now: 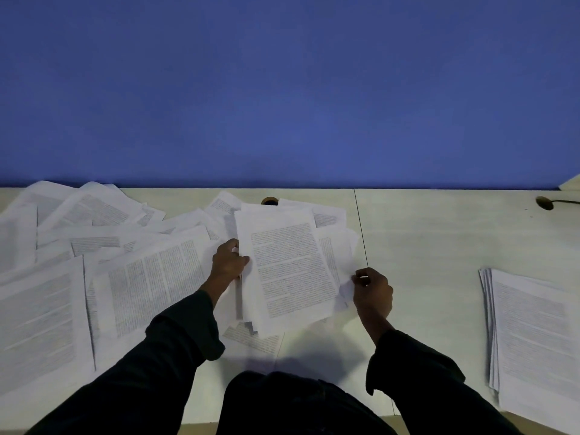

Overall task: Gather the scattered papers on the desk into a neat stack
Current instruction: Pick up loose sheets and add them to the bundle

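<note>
Printed papers lie scattered across a pale desk below a blue wall. The left hand and right hand each grip an edge of a gathered bundle.

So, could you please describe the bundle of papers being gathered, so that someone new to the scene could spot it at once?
Start at the dark seam that splits the pale desk; the bundle lies just left of it, in front of the blue wall. Unlike the loose sheets spread to its left and the stack lying untouched at far right, both hands hold it, left hand and right hand.
</note>
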The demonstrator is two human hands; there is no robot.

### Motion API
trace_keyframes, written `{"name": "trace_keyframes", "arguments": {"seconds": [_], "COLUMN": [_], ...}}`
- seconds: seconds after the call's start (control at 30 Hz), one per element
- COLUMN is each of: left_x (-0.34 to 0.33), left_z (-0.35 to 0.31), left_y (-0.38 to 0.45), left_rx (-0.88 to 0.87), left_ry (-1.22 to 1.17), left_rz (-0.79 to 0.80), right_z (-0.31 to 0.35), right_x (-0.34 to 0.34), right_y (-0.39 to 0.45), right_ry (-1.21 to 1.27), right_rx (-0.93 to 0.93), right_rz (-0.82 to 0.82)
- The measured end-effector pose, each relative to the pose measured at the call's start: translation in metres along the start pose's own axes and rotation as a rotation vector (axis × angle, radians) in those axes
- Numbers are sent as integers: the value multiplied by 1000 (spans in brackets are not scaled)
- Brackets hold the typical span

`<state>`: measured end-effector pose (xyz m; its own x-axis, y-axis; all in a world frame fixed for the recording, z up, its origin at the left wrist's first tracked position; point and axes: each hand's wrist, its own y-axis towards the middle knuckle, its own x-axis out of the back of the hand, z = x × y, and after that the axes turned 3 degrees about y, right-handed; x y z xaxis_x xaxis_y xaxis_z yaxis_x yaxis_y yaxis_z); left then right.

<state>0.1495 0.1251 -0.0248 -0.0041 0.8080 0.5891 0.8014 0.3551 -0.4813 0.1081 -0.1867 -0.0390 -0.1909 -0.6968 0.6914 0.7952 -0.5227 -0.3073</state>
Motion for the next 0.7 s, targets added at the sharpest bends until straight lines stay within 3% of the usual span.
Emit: {"name": "trace_keyframes", "arguments": {"seconds": [0.17, 0.27, 0.33, 0.53, 0.7], "left_x": [13, 18, 19, 25, 33], "left_z": [-10, -22, -30, -45, -50], "left_y": [0, 10, 17, 34, 42], "left_rx": [-27, -95, -32, -27, 5], "left_ry": [-258, -272, -194, 71, -27], "left_rz": [156, 145, 130, 258, 398], "right_z": [4, 8, 9, 28, 48], "right_x": [3, 9, 12, 17, 12], "right_y": [20, 32, 43, 67, 76], "right_ry": [-63, -111, -155, -258, -327], "right_rx": [186, 242, 249, 241, 277], "right_rz": [165, 231, 250, 175, 134]}}
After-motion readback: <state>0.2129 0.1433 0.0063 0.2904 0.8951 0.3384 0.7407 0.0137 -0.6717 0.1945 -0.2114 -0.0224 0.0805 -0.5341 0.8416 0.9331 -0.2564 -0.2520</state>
